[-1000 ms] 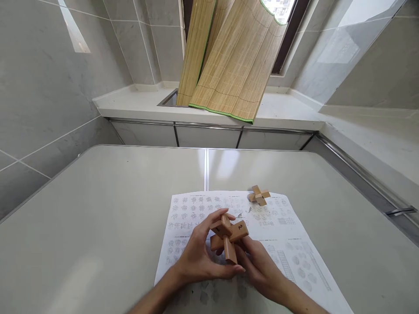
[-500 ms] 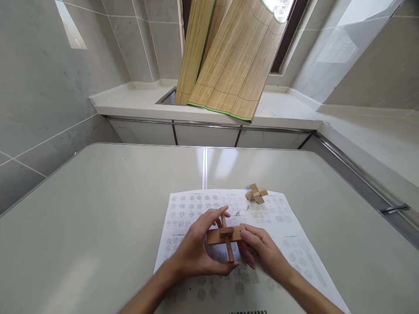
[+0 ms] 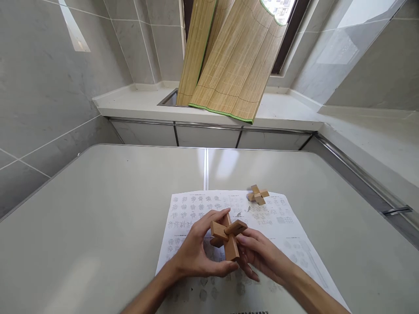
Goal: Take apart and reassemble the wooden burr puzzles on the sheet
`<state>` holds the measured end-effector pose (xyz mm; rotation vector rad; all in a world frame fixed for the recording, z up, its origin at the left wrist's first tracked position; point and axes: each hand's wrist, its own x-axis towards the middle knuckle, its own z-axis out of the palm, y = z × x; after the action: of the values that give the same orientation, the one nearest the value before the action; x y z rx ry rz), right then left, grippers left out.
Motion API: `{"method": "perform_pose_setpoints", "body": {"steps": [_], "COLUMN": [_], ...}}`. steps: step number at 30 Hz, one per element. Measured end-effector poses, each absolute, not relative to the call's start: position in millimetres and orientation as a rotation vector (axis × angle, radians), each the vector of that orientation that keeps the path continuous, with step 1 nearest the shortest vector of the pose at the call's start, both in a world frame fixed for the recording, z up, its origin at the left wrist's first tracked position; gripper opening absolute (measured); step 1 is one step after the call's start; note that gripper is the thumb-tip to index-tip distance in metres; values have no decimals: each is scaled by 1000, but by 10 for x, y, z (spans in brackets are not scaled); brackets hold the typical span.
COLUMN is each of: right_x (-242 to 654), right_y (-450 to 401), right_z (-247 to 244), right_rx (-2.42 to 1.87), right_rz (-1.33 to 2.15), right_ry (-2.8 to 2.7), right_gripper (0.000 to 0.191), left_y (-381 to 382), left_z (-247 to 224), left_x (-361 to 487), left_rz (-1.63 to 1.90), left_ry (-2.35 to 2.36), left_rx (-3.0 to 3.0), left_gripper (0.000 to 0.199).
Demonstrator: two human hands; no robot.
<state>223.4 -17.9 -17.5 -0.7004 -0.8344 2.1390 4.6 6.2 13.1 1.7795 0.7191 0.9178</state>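
A brown wooden burr puzzle (image 3: 229, 235) of crossing bars is held above a printed sheet (image 3: 190, 220). My left hand (image 3: 199, 250) grips one bar lengthwise, fingertips at its far end and thumb at its near end. On the other side, my right hand (image 3: 262, 255) has its thumb and fingers closed against the puzzle's right part; some of its fingers are hidden behind the wood. Beyond the hands, a second, lighter wooden burr puzzle (image 3: 258, 195) rests at the far right of the sheet.
The sheet lies on a pale glossy table (image 3: 98, 196) with a seam down its middle. Behind the table runs a white ledge (image 3: 131, 102), where a bamboo mat (image 3: 232, 65) leans by the window. Grey tiled walls (image 3: 42, 78) stand on both sides.
The held puzzle has been turned: a flat bar lay crosswise with a thin rod upright before, and now a thick bar faces me with other bars crossing it. Both hands stay on it.
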Motion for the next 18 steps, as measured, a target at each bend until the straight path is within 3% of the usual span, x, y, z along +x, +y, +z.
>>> {"method": "perform_pose_setpoints", "body": {"steps": [3, 4, 7, 9, 18], "right_x": [2269, 2281, 2309, 2313, 2261], "right_y": [-145, -134, -116, -121, -156], "right_z": [-160, -155, -160, -181, -263], "right_rx": [-646, -632, -611, -603, -611], "right_rz": [2177, 2178, 2179, 2194, 2230], "right_ry": [-742, -709, -635, -606, -709], "right_gripper": [27, 28, 34, 34, 39], "left_y": [46, 46, 59, 68, 43], "left_z": [116, 118, 147, 163, 107], "left_x": [20, 20, 44, 65, 62], "left_rz": [861, 865, 879, 854, 894], "left_ry": [791, 819, 892, 919, 914], "left_rx": [1716, 1696, 1703, 1754, 1823], "left_gripper": [103, 97, 50, 34, 30]}}
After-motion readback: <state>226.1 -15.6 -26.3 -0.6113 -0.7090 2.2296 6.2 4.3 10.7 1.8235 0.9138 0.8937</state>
